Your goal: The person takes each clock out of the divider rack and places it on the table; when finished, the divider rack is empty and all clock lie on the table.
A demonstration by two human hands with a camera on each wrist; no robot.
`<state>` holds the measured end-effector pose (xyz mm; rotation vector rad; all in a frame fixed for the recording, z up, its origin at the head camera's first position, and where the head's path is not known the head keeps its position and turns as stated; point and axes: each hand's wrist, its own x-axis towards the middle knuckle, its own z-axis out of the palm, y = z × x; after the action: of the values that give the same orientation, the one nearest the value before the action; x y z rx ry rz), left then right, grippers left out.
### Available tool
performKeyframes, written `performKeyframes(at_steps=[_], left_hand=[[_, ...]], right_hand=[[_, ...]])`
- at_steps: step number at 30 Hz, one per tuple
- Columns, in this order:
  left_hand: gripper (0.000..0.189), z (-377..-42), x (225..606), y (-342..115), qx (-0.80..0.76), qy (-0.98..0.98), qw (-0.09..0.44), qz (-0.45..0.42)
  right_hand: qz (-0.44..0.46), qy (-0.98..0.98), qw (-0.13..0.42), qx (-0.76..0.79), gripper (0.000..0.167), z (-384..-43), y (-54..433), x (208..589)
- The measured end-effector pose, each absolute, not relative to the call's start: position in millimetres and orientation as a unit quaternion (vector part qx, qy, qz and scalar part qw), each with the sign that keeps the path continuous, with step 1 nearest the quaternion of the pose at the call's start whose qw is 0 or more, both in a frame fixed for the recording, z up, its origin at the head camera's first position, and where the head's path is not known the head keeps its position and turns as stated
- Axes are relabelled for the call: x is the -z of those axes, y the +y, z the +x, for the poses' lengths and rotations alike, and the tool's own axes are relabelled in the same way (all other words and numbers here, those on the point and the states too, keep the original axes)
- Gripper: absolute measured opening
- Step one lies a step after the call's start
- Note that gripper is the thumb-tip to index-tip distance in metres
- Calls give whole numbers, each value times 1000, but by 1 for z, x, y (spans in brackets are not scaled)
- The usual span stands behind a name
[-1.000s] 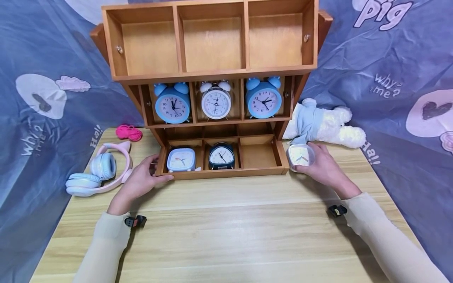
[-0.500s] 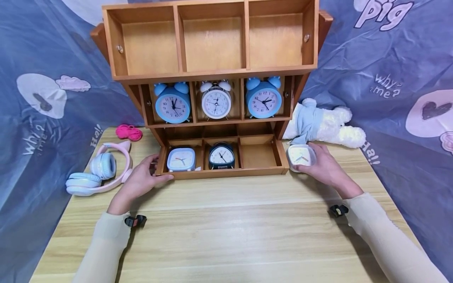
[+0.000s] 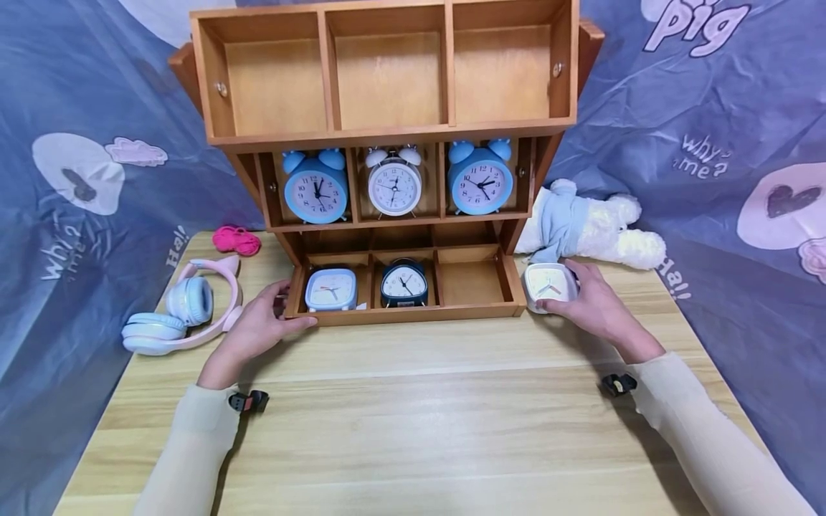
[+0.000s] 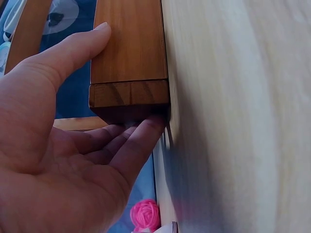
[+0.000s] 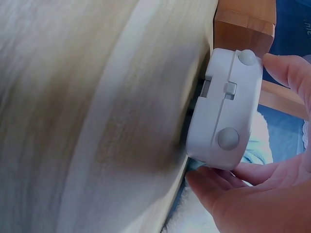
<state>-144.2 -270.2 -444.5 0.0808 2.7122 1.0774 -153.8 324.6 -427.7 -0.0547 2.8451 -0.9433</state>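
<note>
A white alarm clock point(image 3: 550, 287) stands against the right end of the wooden shelf point(image 3: 413, 315), outside its compartments. My right hand point(image 3: 594, 301) holds this clock between thumb and fingers; the right wrist view shows the white casing point(image 5: 226, 111) close over the tabletop. At the opposite end, my left hand point(image 3: 261, 322) grips the shelf's lower left corner, thumb on the front rail point(image 4: 129, 43) and fingers against the end. The bottom tier holds a pale blue clock point(image 3: 331, 289) on the left and a dark teal clock point(image 3: 404, 283) in the middle; its right compartment is bare.
Two blue twin-bell clocks point(image 3: 316, 190) and a white one point(image 3: 395, 188) fill the middle tier. Headphones point(image 3: 187, 304) and pink yarn point(image 3: 236, 241) lie to the left. A white plush toy point(image 3: 594, 226) lies behind my right hand. Printed blue cloth surrounds the table point(image 3: 419, 430).
My right hand has shifted very slightly to the right, still holding the white alarm clock beside the shelf. My left hand keeps its place on the shelf corner.
</note>
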Motion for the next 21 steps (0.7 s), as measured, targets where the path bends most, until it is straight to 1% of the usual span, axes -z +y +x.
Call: performKeyframes(at_steps=[7,12,17,21], left_hand=[[109,-143,443,-271,-373,921,108,32],[109,-143,442,-270,-371,922,105,34],[108,-143,442,-268,-372,922,101,37],[107,-141,443,-269,-371,922,101,36]], right_hand=[[-13,950,69,305,114,-150,328,417],[-19,952,47,303,111,-146,324,408],[-26,943,22,331,111,-139,309,400],[-31,932,15,361,110,-134,291,395]])
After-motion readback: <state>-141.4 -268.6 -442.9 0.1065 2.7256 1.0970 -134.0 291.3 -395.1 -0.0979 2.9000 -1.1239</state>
